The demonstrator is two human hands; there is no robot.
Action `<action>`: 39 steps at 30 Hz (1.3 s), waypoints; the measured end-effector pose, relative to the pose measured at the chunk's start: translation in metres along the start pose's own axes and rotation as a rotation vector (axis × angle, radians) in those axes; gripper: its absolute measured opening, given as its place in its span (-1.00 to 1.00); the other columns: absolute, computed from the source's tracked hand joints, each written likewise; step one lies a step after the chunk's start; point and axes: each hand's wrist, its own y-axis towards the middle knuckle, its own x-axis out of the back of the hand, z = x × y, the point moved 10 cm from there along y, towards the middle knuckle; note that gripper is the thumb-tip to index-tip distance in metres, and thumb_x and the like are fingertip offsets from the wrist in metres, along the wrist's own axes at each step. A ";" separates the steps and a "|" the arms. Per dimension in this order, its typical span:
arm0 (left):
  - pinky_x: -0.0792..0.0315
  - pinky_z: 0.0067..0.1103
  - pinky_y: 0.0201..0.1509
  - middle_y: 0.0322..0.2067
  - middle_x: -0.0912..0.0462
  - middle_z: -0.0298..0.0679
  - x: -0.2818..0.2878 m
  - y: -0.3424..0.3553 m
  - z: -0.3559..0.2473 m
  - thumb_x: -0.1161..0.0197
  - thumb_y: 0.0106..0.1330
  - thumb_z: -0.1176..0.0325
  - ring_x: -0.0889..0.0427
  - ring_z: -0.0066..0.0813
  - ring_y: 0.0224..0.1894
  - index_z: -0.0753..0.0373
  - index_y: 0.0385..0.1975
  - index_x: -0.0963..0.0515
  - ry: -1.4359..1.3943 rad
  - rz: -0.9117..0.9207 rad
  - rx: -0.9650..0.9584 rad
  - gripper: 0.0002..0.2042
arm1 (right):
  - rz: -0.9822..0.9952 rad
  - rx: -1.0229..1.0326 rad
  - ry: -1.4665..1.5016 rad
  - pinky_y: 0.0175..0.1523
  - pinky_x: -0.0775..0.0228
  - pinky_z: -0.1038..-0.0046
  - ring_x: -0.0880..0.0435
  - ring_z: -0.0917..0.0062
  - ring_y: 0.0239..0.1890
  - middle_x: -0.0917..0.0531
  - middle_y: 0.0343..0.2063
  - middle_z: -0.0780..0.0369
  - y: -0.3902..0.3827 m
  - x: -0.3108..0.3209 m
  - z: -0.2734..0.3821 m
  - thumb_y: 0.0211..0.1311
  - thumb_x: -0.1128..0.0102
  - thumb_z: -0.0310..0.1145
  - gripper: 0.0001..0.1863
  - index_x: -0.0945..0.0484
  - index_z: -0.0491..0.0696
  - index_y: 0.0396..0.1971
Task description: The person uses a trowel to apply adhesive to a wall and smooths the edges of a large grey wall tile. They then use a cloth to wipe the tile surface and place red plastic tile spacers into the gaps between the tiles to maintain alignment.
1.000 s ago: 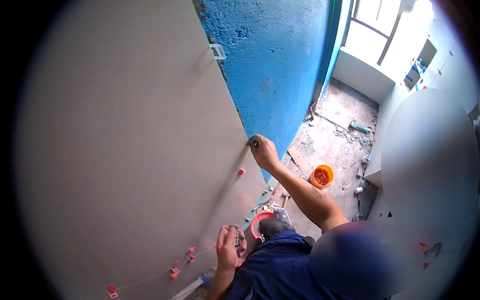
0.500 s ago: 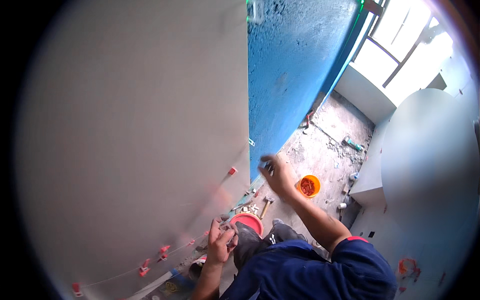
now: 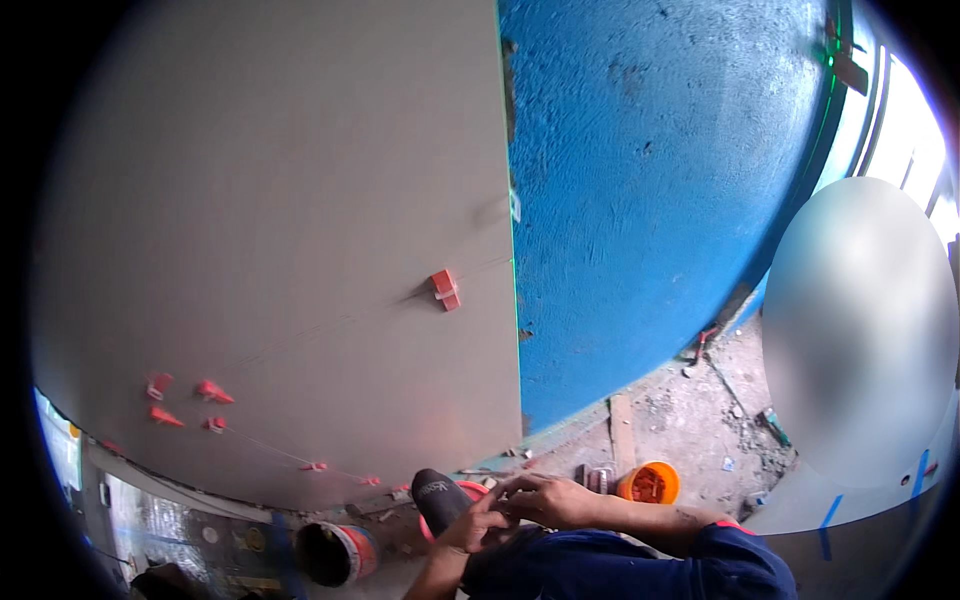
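My right hand (image 3: 548, 500) and my left hand (image 3: 468, 528) meet low in the view, fingers touching over my dark blue clothing. Whether anything small lies between the fingers is hidden. Just left of them is my black shoe (image 3: 437, 497), with the rim of a red bucket (image 3: 472, 488) behind it. Above stands a wall of large grey tiles (image 3: 300, 230). A red levelling clip (image 3: 444, 288) sits in a joint near the tiles' right edge, and several red wedges (image 3: 212, 391) sit lower left.
A bare blue-coated wall (image 3: 660, 200) runs to the right of the tiles. On the rubble-strewn floor stand an orange bucket (image 3: 650, 484), a wooden plank (image 3: 622, 432) and a dark bucket with a red band (image 3: 335, 552). A blurred pale shape (image 3: 860, 330) fills the right side.
My right hand has dropped from the tile's right edge down to my left hand near my lap. The view has swung closer to the wall.
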 end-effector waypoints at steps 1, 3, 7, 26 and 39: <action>-0.21 -0.66 -0.63 -0.24 -0.54 -0.13 -0.020 -0.002 -0.003 -0.01 0.08 0.57 -0.42 -0.48 -0.57 0.05 0.37 -0.17 -0.046 0.044 -0.009 -0.28 | -0.029 0.006 0.004 0.03 -0.49 0.27 -0.59 0.19 -0.02 -0.57 -0.05 0.10 -0.009 0.004 0.001 0.23 -0.20 -0.35 -0.72 -0.57 -0.05 -0.06; -0.19 -0.67 -0.64 -0.25 -0.55 -0.13 -0.047 -0.016 -0.015 0.00 0.09 0.58 -0.42 -0.48 -0.57 0.05 0.36 -0.18 -0.090 0.006 -0.039 -0.29 | -0.107 -0.074 0.148 0.02 -0.47 0.30 -0.59 0.20 -0.03 -0.56 -0.04 0.09 -0.018 0.012 -0.001 0.28 -0.18 -0.35 -0.74 -0.55 -0.09 -0.07; -0.24 -0.64 -0.64 -0.28 -0.58 -0.07 -0.043 -0.029 -0.025 0.03 0.12 0.61 -0.46 -0.44 -0.56 0.13 0.21 -0.34 -0.190 -0.183 -0.220 -0.44 | -0.339 -0.339 0.300 -0.18 -0.53 0.35 -0.70 0.27 -0.28 -0.69 -0.32 0.09 -0.018 0.073 -0.039 0.41 -0.06 -0.31 -0.77 -0.46 -0.19 -0.17; -0.34 -0.55 -0.60 -0.35 -0.54 -0.07 -0.027 -0.096 0.084 0.03 0.16 0.58 -0.48 -0.35 -0.55 0.30 -0.10 -0.39 -0.467 -0.570 -0.326 -0.72 | -1.235 -0.173 -0.313 -0.27 -0.52 0.31 -0.68 0.25 -0.38 -0.71 -0.32 0.23 0.069 0.240 -0.052 0.27 -0.21 -0.24 -0.81 -0.70 0.02 -0.25; -0.32 -0.56 -0.62 -0.39 -0.54 -0.11 -0.029 -0.095 0.092 -0.01 0.12 0.59 -0.51 -0.34 -0.53 0.26 -0.08 -0.40 -0.460 -0.548 -0.339 -0.68 | -1.232 -0.148 -0.332 -0.10 -0.41 0.29 -0.60 0.29 -0.23 -0.68 -0.33 0.27 0.080 0.232 -0.044 0.27 -0.20 -0.30 -0.83 -0.67 0.01 -0.22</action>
